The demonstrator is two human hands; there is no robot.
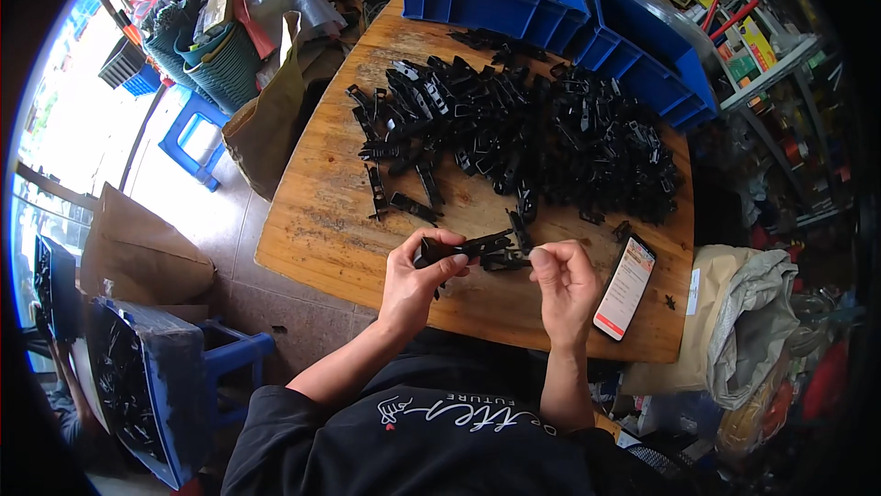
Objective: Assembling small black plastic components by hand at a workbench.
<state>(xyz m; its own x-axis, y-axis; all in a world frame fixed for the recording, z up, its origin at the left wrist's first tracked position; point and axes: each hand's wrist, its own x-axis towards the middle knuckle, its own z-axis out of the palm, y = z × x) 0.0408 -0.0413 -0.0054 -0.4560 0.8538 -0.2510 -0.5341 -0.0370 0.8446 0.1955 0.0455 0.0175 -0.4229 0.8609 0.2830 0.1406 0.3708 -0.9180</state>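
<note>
My left hand [413,276] is closed around a few long, narrow black clip-like pieces [485,245], which point to the right over the near part of the wooden table [321,230]. Just right of their ends is my right hand [564,283], its thumb and fingertips pressed together. Whatever it pinches, if anything, is too small to make out. Beyond both hands lies a big heap of similar black pieces [514,124], some with shiny faces. Several loose ones, such as a single black piece [415,209], lie at the heap's near left edge.
Two blue bins [496,2] stand along the table's far side. A lit phone [626,287] lies right of my right hand. At the left, a blue crate [174,395] of black pieces rests by a blue stool [234,349]. Sacks [748,322] crowd the right edge.
</note>
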